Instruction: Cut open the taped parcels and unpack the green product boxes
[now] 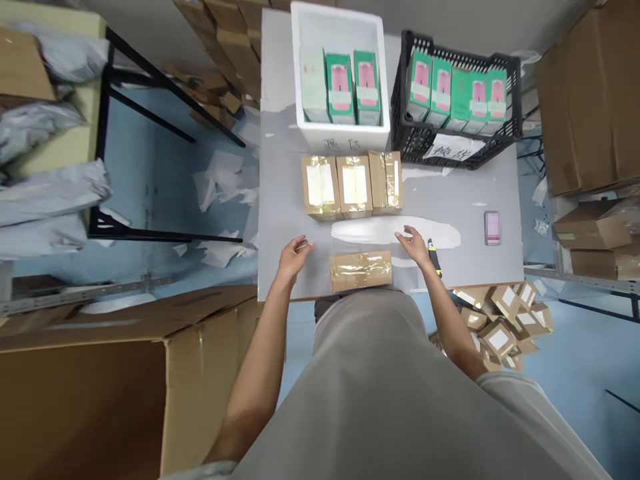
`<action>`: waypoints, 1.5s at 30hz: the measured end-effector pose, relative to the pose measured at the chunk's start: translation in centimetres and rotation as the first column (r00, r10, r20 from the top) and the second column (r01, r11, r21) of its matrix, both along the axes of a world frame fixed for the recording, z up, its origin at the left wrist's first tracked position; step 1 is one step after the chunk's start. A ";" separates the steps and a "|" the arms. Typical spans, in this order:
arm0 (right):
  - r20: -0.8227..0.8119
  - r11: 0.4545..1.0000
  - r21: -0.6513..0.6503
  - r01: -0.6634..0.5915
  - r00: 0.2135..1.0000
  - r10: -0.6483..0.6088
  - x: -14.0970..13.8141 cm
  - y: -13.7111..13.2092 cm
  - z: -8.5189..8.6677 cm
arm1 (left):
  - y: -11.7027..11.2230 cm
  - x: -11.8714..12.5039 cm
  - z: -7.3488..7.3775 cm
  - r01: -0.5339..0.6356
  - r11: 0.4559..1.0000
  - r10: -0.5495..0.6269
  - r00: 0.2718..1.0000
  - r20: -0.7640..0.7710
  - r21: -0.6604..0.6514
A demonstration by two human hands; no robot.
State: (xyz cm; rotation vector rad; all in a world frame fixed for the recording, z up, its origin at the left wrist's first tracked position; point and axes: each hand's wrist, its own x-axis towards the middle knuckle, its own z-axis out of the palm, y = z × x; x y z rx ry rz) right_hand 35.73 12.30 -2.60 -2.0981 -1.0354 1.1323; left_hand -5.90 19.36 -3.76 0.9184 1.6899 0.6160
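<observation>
A taped brown cardboard box [361, 270] lies on the grey table [450, 193] near its front edge. My left hand [294, 255] hovers just left of the box with its fingers spread, holding nothing. My right hand [414, 244] hovers just right of and behind the box, fingers loosely apart and empty. Three more taped brown boxes [351, 185] stand in a row behind it. A yellow and black utility knife [434, 258] lies beside my right wrist.
A white foam bin [340, 130] and a black plastic crate [455, 143] at the back hold green and pink cartons. A pink phone [493, 227] lies at the right. Small labelled boxes [505, 327] are piled on the floor at right. A large open carton [100, 393] stands at left.
</observation>
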 end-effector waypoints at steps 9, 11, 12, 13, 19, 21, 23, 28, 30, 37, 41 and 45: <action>-0.165 0.987 -0.106 0.121 0.977 -0.138 -0.6 11.9 0.7 | 12.3 4.0 0.5 0.025 0.999 -0.026 0.999 0.034 0.039; -0.185 0.990 -0.096 0.100 0.976 -0.117 -1.2 12.1 0.6 | 12.5 4.2 0.2 0.011 0.999 -0.012 1.000 0.029 0.042; -0.187 0.992 -0.088 0.095 0.976 -0.110 -1.3 12.0 0.6 | 12.5 4.2 0.0 0.003 0.999 -0.005 1.000 0.031 0.043; -0.190 0.993 -0.081 0.090 0.976 -0.104 -1.4 11.9 0.5 | 12.3 4.0 -0.3 -0.003 0.999 0.002 0.999 0.035 0.045; -0.229 0.999 -0.046 -0.025 0.973 0.014 -1.4 11.5 -0.4 | 12.3 1.9 -1.8 -0.034 0.999 0.033 0.998 0.044 0.028; -0.219 0.997 -0.041 -0.070 0.974 0.059 -2.3 11.7 -0.9 | 12.6 0.7 -2.2 -0.054 0.998 0.054 0.998 0.028 0.010; -0.200 0.993 -0.047 -0.106 0.975 0.095 -3.8 12.1 -1.3 | 12.9 -0.9 -2.4 -0.078 0.997 0.078 0.997 0.003 -0.004; -0.137 0.980 -0.059 -0.188 0.974 0.178 -8.3 14.9 -1.7 | 14.6 -4.2 -1.5 -0.163 0.986 0.161 0.984 -0.081 -0.017; -0.102 0.977 -0.060 -0.207 0.974 0.200 -9.6 16.2 -1.5 | 15.4 -4.7 -0.8 -0.193 0.981 0.191 0.976 -0.103 -0.013; 0.076 0.963 -0.062 -0.262 0.961 0.266 -6.2 13.8 -0.8 | 13.3 -2.9 -0.7 -0.240 0.971 0.238 0.966 -0.103 -0.005; 0.358 0.980 -0.128 -0.150 0.915 0.187 0.5 6.3 -1.4 | 5.6 -0.7 -2.7 -0.189 0.979 0.189 0.982 -0.014 -0.076; 0.510 0.940 -0.309 0.145 0.860 0.035 5.9 -1.6 -1.8 | -3.0 1.6 -4.2 -0.107 0.978 0.124 0.988 0.089 -0.178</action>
